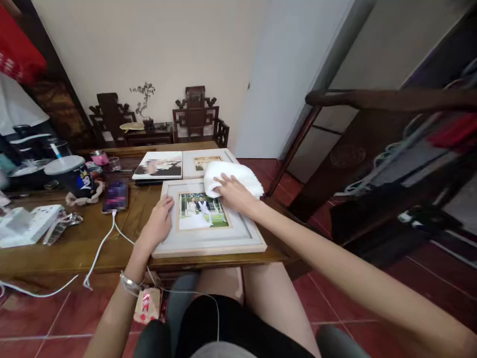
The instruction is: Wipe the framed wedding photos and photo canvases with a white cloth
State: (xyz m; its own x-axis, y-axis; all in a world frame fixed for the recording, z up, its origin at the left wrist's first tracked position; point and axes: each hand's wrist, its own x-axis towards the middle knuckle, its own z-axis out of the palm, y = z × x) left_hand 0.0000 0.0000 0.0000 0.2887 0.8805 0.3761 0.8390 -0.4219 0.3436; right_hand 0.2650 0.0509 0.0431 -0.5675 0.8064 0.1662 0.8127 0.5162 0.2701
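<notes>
A framed photo [203, 211] with a wide white mat and pale wooden edge lies flat at the table's front edge. My left hand [158, 219] rests on the frame's left side, fingers stretched out, holding nothing. A fluffy white cloth [238, 176] is gripped by my right hand [233, 191] over the frame's upper right corner. Part of that corner is hidden beneath the cloth. Behind lies a second frame [190, 161] with a smaller picture, partly covered by the cloth. A photo album or panel [158, 165] sits left of it on a dark stack.
A charging phone [115, 195] lies on the wooden table [139, 214], its white cable [102, 243] hanging over the front edge. Further left stand a dark lidded cup [80, 176] and a white box [32, 226]. Carved chairs [196, 114] stand behind the table.
</notes>
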